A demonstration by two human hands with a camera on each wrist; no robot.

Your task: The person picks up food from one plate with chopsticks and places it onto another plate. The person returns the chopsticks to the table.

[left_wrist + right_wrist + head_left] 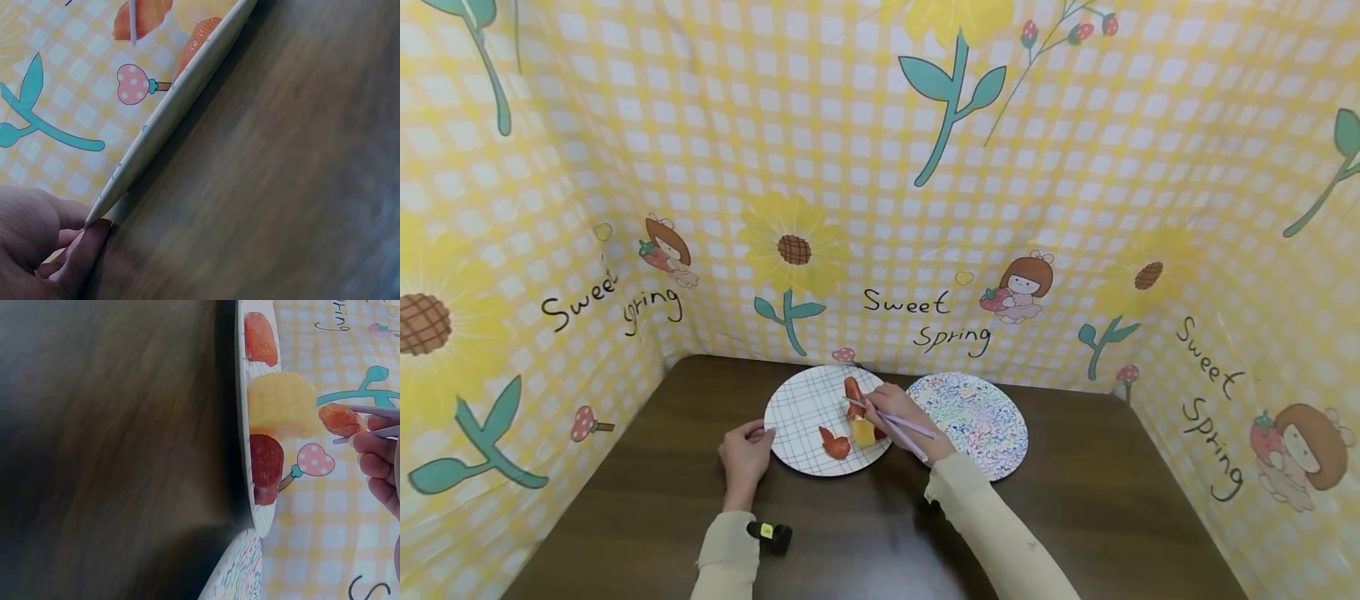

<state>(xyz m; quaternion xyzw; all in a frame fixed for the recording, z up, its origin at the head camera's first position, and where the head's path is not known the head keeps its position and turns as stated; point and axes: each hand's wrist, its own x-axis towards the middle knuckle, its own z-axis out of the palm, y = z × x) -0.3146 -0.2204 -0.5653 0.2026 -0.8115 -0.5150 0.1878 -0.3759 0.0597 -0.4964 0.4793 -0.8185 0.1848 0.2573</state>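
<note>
My left hand [747,454] pinches the left rim of a white plate with a thin grid pattern [797,408]; the left wrist view shows thumb and fingers at its edge. My right hand [907,414] holds a pair of lilac chopsticks [910,427] over the plate's right side. Between the chopstick tips is an orange-red food piece [340,420], held up above the plate. On the plate lie a yellow corn piece [281,405], a dark red glossy piece [267,469] and a curved orange-red piece [835,444].
A second round plate with a multicoloured speckled pattern [977,417] stands right beside the first, partly behind my right wrist. Both are on a dark brown wooden table [662,500]. A yellow checked cloth [865,208] with flower prints surrounds the table's back and sides.
</note>
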